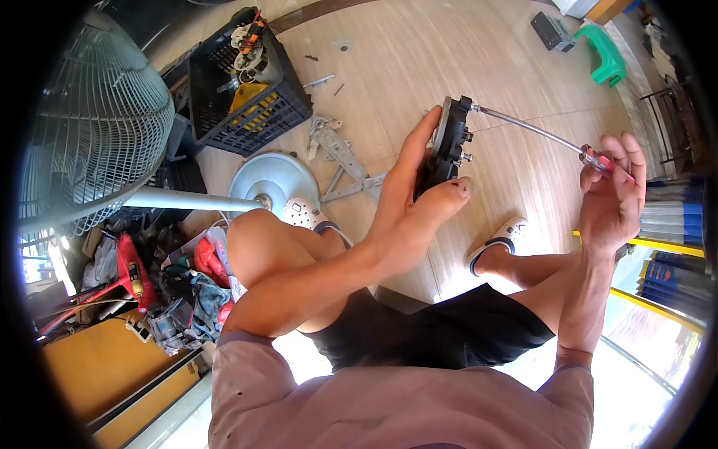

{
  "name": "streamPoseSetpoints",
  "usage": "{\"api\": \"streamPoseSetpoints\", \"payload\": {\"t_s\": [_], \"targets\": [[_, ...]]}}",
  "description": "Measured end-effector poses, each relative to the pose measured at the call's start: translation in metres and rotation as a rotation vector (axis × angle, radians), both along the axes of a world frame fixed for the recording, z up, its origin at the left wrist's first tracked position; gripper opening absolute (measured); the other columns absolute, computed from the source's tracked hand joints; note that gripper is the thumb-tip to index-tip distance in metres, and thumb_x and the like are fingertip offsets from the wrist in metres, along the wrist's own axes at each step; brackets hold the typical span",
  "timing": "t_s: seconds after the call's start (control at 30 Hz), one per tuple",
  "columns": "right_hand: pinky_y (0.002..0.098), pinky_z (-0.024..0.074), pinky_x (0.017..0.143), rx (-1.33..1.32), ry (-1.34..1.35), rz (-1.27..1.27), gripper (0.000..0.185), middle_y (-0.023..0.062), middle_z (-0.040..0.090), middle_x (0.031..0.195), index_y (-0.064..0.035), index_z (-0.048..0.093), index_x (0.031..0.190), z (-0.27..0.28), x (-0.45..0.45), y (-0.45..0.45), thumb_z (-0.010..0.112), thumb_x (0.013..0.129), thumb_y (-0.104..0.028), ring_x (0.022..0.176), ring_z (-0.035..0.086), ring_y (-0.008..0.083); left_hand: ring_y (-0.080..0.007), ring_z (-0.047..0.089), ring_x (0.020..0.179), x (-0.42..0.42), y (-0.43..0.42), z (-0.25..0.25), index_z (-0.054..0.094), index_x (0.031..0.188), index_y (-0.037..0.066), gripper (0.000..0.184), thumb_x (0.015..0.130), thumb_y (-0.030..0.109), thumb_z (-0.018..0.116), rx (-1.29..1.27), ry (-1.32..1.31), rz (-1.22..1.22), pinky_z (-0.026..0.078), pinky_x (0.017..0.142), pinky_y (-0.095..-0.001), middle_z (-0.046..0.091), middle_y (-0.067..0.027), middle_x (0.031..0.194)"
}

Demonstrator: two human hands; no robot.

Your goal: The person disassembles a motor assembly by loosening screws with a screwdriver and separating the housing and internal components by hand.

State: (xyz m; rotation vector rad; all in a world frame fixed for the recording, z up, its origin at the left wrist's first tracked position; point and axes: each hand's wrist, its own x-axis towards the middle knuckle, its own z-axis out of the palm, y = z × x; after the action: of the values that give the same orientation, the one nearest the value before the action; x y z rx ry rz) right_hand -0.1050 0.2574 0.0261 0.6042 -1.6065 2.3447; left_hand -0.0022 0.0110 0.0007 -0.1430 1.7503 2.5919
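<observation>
My left hand (419,198) grips a black part with a metal plate on its back (449,142), held up on edge in front of me. Small screws or studs stick out from its right side. In my right hand (617,191) is a screwdriver (535,129) with a red and clear handle, pinched between the fingers. Its long shaft runs left to the upper end of the black part, where the tip meets a small screw. My left palm and fingers hide some of the part.
A black plastic crate (250,123) with parts stands at upper left. Beside it are a caged fan (105,120) and its round base (254,176). A metal bracket (336,157) lies on the floor. A green stool (602,56) and a dark box (553,31) sit at upper right.
</observation>
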Motion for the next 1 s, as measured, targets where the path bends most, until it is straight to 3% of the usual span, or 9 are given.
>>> {"api": "streamPoseSetpoints", "payload": {"t_s": [0.07, 0.27, 0.47, 0.77, 0.87, 1.0], "targets": [[0.0223, 0.0433, 0.05, 0.038, -0.028, 0.196, 0.035, 0.0193, 0.067, 0.112, 0.0041, 0.051, 0.131, 0.001, -0.002, 0.015, 0.051, 0.098, -0.007, 0.059, 0.059, 0.0121, -0.0181, 0.054, 0.107, 0.0, 0.0, 0.001, 0.022, 0.156, 0.007, 0.081, 0.083, 0.016, 0.055, 0.006, -0.001, 0.008, 0.049, 0.089, -0.0341, 0.055, -0.0124, 0.127], [0.0222, 0.0477, 0.06, 0.087, 0.042, 0.142, 0.039, 0.0187, 0.066, 0.112, 0.0043, 0.049, 0.134, -0.005, -0.004, 0.02, 0.052, 0.096, -0.005, 0.081, 0.066, 0.016, -0.0179, 0.054, 0.107, -0.001, 0.0, 0.0, 0.023, 0.156, 0.006, 0.08, 0.083, 0.016, 0.054, 0.001, 0.007, -0.006, 0.049, 0.089, -0.0333, 0.055, -0.0124, 0.126], [0.0249, 0.0506, 0.071, 0.04, 0.004, 0.178, 0.041, 0.0174, 0.066, 0.114, 0.0045, 0.049, 0.134, -0.002, -0.002, 0.019, 0.053, 0.094, -0.004, 0.091, 0.067, 0.0188, -0.0182, 0.054, 0.107, -0.001, 0.0, 0.003, 0.023, 0.155, 0.005, 0.078, 0.084, 0.017, 0.052, -0.005, 0.023, -0.001, 0.049, 0.089, -0.0327, 0.056, -0.0126, 0.125], [0.0261, 0.051, 0.07, -0.028, -0.01, 0.154, 0.041, 0.0179, 0.066, 0.114, 0.0056, 0.05, 0.131, 0.003, -0.004, 0.034, 0.055, 0.092, -0.005, 0.089, 0.067, 0.0228, -0.0176, 0.057, 0.092, -0.005, -0.001, 0.001, 0.025, 0.154, 0.003, 0.074, 0.086, 0.019, 0.048, 0.072, 0.013, 0.039, 0.048, 0.087, -0.0315, 0.058, -0.0139, 0.123], [0.0272, 0.0514, 0.067, -0.026, -0.003, 0.171, 0.039, 0.0194, 0.065, 0.115, 0.0061, 0.05, 0.13, 0.005, 0.001, 0.03, 0.055, 0.092, -0.004, 0.088, 0.066, 0.0227, -0.0173, 0.056, 0.093, -0.005, -0.001, 0.003, 0.022, 0.155, 0.004, 0.076, 0.087, 0.02, 0.052, 0.034, 0.013, 0.069, 0.047, 0.088, -0.0322, 0.057, -0.0138, 0.125], [0.0286, 0.0512, 0.064, -0.006, 0.018, 0.239, 0.039, 0.0207, 0.065, 0.114, 0.0067, 0.05, 0.129, 0.003, 0.006, 0.025, 0.055, 0.092, -0.004, 0.087, 0.066, 0.0246, -0.0118, 0.052, 0.094, -0.008, 0.0, 0.004, 0.015, 0.156, 0.002, 0.093, 0.084, 0.017, 0.072, 0.122, 0.018, 0.089, 0.044, 0.084, -0.027, 0.052, -0.0085, 0.11]]}}
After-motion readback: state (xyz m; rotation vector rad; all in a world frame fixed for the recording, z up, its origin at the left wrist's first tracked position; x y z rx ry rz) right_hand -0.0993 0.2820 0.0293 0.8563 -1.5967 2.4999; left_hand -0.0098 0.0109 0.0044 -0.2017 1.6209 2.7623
